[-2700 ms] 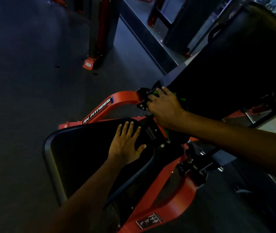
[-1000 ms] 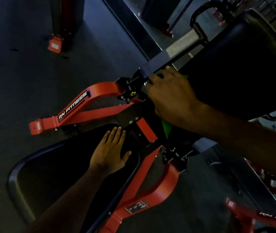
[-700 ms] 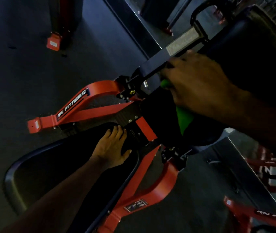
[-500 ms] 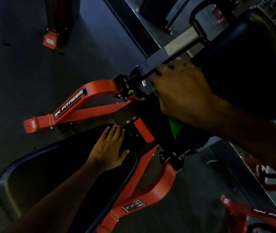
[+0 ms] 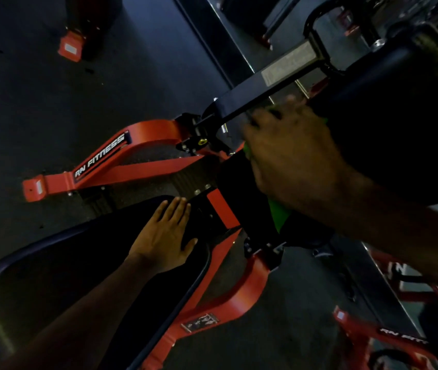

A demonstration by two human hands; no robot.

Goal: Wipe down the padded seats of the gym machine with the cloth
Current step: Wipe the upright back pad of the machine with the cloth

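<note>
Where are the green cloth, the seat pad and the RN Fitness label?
green cloth [image 5: 279,214], head view, its bright lower flap.
seat pad [image 5: 78,263], head view, its dark top surface.
RN FITNESS label [image 5: 100,156], head view, middle of the lettering.

"RN FITNESS" on red frame arm [image 5: 121,158]

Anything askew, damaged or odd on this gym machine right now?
Nothing stands out. The right hand holds the green cloth at the back pad; the left hand rests flat on the seat pad. Dim light hides detail.
</note>
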